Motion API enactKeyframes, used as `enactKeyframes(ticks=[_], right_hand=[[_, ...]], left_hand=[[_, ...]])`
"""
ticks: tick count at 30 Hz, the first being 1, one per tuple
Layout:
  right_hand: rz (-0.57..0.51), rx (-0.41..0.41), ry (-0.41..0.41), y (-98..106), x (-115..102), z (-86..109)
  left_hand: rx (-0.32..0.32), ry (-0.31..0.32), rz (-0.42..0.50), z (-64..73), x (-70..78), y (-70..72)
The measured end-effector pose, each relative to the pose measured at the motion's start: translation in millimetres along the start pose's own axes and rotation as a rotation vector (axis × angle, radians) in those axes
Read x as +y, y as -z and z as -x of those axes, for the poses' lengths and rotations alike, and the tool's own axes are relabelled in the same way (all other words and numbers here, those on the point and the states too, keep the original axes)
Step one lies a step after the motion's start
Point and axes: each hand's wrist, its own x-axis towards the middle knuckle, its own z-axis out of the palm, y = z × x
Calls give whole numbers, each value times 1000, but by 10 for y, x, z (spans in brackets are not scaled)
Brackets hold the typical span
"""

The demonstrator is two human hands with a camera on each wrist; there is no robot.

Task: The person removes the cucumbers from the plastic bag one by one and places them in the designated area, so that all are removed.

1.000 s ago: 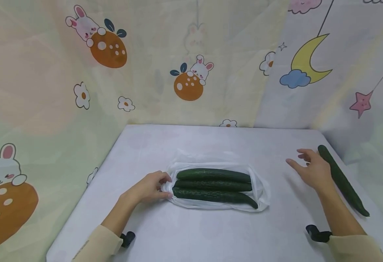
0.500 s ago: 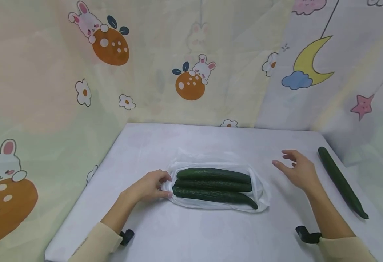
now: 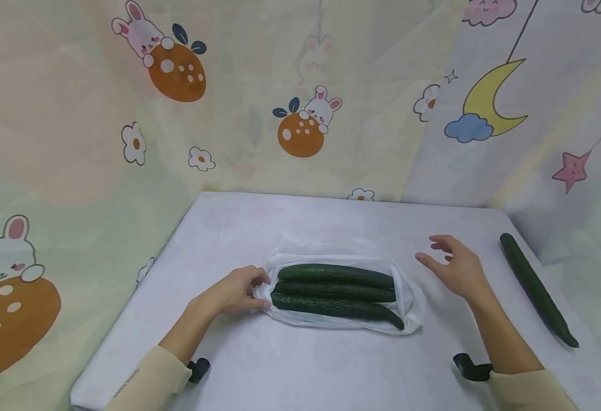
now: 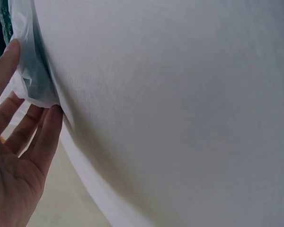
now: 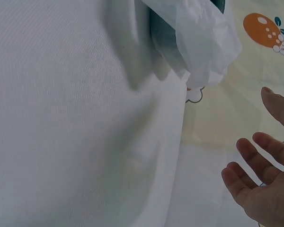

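Three dark green cucumbers (image 3: pixel 336 307) lie side by side in a white plastic bag (image 3: pixel 412 305) at the middle of the table. My left hand (image 3: pixel 233 292) holds the bag's left end between thumb and fingers; the left wrist view shows the fingertips against the thin plastic (image 4: pixel 33 78). Right of the bag, my right hand (image 3: pixel 459 271) hovers apart from it, fingers spread and slightly bent, holding nothing. In the right wrist view the right hand (image 5: pixel 265 184) is away from the bag (image 5: pixel 203 42). Another cucumber (image 3: pixel 539 291) lies by the table's right edge.
The white-covered table (image 3: pixel 331 371) ends at a printed cloth backdrop (image 3: pixel 238 114) behind and on both sides. A black wrist mount (image 3: pixel 472 368) sticks out from the right sleeve, and another black mount (image 3: pixel 198 370) from the left sleeve.
My right hand has moved left, away from the lone cucumber and closer to the bag. The left hand stays at the bag's left end. The camera view has shifted slightly.
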Motion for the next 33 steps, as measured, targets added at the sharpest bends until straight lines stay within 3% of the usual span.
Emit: enactKeyframes(ticks=[11, 21, 33], right_hand=[[-47, -66, 18, -159, -260, -64], [-76, -82, 81, -299, -429, -95], [-144, -181, 167, -471, -642, -111]], left_hand=[[8, 20, -7, 20, -20, 13], [4, 25, 9, 27, 5, 3], [11, 5, 5, 4, -17, -33]])
